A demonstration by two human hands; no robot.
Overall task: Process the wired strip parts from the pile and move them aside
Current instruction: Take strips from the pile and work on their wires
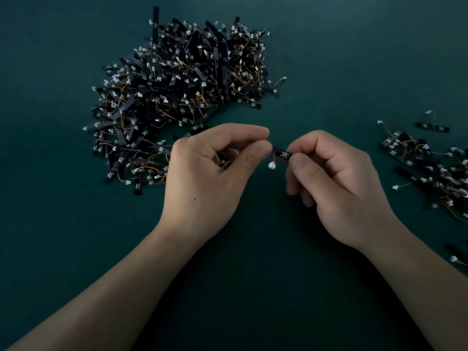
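A small black strip part (281,153) with a short wire and a white connector (272,165) hanging below it is held above the table between my two hands. My left hand (212,171) pinches its left end with thumb and forefinger; more small parts seem tucked in that palm. My right hand (331,178) pinches the right end, fingers curled. A large pile of black wired strips (177,97) lies behind the hands, left of centre.
A smaller heap of the same wired strips (430,168) lies at the right edge, with a few loose ones (432,127) beside it. Everything rests on a dark teal table surface (253,249).
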